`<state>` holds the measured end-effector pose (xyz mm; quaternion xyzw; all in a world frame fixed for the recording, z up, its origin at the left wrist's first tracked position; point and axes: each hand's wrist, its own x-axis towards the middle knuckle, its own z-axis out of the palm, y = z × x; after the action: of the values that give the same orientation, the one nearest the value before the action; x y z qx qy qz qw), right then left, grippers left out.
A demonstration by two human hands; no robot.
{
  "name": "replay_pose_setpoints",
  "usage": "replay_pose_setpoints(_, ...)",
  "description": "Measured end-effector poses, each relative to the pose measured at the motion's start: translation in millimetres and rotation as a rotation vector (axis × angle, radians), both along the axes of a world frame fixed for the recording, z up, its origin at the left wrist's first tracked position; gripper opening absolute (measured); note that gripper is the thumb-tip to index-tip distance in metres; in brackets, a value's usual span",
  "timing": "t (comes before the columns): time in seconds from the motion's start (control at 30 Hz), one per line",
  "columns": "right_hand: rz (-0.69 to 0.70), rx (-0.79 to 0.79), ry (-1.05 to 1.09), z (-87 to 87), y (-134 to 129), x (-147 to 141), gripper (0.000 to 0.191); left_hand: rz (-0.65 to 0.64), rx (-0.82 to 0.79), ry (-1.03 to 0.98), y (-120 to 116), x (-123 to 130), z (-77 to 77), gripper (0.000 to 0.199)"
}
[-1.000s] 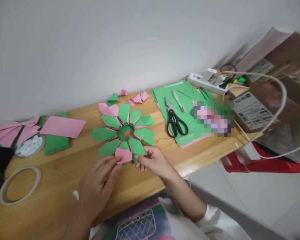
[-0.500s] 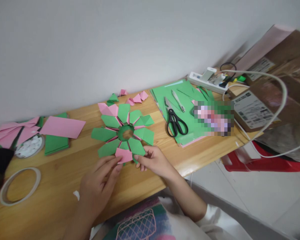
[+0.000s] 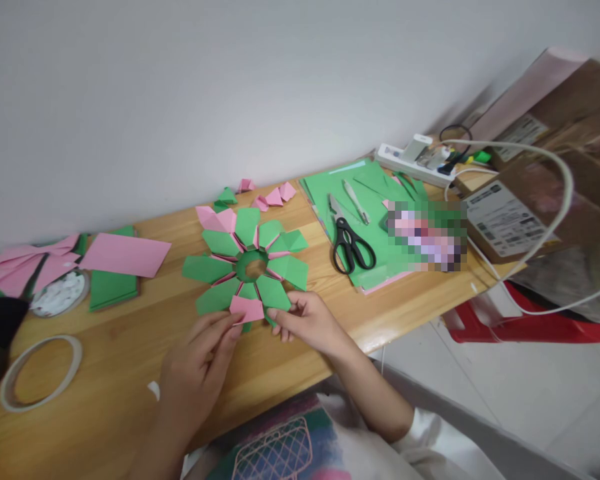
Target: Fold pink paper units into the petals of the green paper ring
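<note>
Tape, one roll, lies flat on the wooden table, nearer the person than one round container of white bits. One pink sheet rests across one stack of green paper. The left hand pinches one pink flap at the near side of one paper flower, mid-table, its petals green around an open centre. Beyond it sits one folded green piece. The right hand pinches one green petal between thumb and fingers. Farther right, one pair of scissors and one craft knife lie on green sheets; then one power strip and at least two cardboard boxes.
</note>
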<state>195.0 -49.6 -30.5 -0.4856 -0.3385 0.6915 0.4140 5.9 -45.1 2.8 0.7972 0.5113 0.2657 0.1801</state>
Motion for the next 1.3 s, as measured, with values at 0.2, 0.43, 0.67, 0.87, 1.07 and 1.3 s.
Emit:
replay_pose_setpoints(0.2,-0.099,0.137,-0.342,20.9,-18,38,0.037,0.034,0.001,0.017,2,3,0.2,0.029)
replay_pose_setpoints(0.43,-0.714,-0.073,-1.592,15.6,-13,151,0.047,0.023,0.023,0.003,4,4,0.2,0.028)
replay_pose_setpoints(0.67,-0.444,-0.364,-1.706,14.0,-7,170,0.055,0.045,0.050,-0.008,5,3,-5.0,0.033)
replay_pose_setpoints(0.87,-0.457,-0.381,-1.718,13.5,-6,170,0.058,0.048,0.015,-0.024,6,4,-1.9,0.029)
replay_pose_setpoints(1.07,-0.437,-0.394,-1.753,17.0,-3,162,0.054,0.059,-0.017,-0.043,5,0,-5.8,0.029)
replay_pose_setpoints(1.3,-0.277,-0.345,-1.768,21.7,16,150,0.051,0.072,-0.020,-0.048,5,-4,-9.5,0.029)
